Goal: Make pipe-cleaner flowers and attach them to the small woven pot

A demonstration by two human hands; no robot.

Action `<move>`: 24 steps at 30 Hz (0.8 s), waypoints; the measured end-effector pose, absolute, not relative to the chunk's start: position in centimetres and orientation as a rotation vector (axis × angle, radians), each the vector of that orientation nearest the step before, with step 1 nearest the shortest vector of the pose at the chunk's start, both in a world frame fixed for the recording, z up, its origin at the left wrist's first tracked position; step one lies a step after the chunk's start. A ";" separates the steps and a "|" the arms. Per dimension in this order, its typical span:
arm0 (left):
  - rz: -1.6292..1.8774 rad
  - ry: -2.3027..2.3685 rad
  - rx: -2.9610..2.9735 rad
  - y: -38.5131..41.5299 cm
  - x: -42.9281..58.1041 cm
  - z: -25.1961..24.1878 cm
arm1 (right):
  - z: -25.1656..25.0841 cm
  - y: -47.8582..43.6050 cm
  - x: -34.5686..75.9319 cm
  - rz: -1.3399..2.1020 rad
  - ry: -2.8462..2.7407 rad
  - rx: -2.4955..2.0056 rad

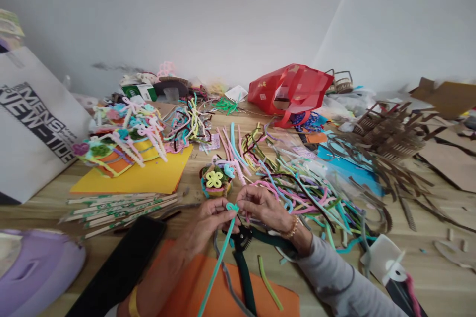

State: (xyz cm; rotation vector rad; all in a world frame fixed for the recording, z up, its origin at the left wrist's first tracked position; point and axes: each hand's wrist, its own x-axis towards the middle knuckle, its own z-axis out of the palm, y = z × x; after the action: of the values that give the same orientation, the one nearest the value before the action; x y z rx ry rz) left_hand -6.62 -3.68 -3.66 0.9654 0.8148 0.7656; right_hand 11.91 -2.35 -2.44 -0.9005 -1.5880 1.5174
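Observation:
Near the middle of the head view, my left hand [209, 221] pinches a turquoise pipe cleaner [219, 260], whose long end hangs down toward the front edge. My right hand [265, 206] grips the same pipe cleaner at its small looped top, close beside my left fingertips. Just behind my hands stands a small decorated basket [216, 178] with a yellow flower on its front. Green-handled pliers [243, 257] lie below my hands, partly over an orange sheet [275, 297].
Loose pipe cleaners [297, 183] spread to the right. Decorated baskets [122, 146] sit on a yellow sheet [163, 178] at left. A black phone [119, 267] and wrapped sticks [122, 208] lie nearer. Behind is a red bag [290, 86]; brown woven strips [394, 143] are at right.

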 end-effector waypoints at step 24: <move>0.823 0.602 0.466 -3.7 -6.9 -2.3 | -1.9 -2.9 11.3 1.600 -1.457 -0.750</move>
State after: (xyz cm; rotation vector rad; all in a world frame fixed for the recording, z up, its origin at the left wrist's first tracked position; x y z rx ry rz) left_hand -6.85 -3.68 -2.29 0.4665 0.6022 0.8226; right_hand 11.29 -2.92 -1.90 -0.7505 -1.4570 1.6002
